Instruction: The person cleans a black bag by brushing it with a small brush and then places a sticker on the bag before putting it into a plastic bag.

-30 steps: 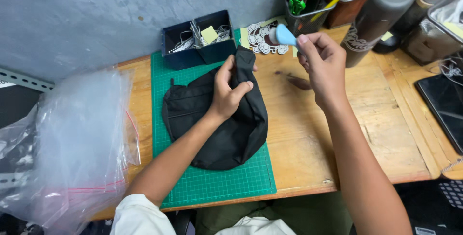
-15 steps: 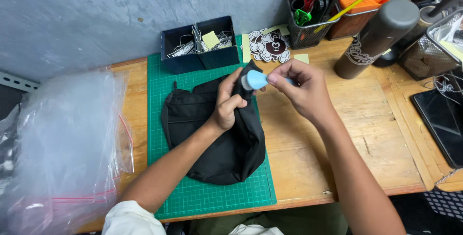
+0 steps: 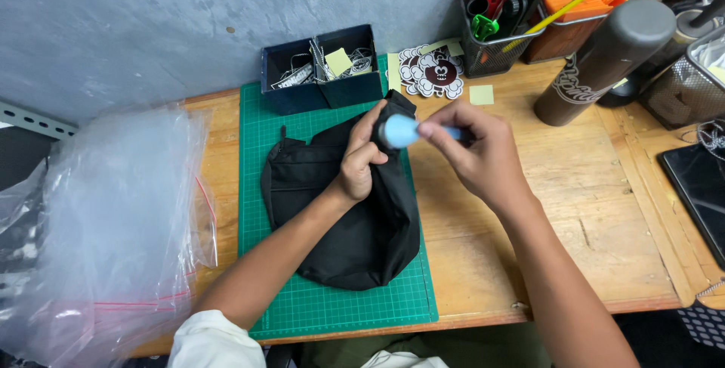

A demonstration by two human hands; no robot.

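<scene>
left hand gripping black bag on green mat, desk's back-left | right hand pinching blue brush at bag's top | risk: loose grip is letting fabric slip, brush skidding off

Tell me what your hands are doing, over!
Left hand gripping black bag on green mat. Right hand holding blue tool against bag's top. Nothing blocking.

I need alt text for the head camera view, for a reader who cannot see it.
A person's left hand grips a black fabric bag on a green cutting mat, while the right hand holds a light blue brush against its top. A clear plastic bag lies at left.
</scene>
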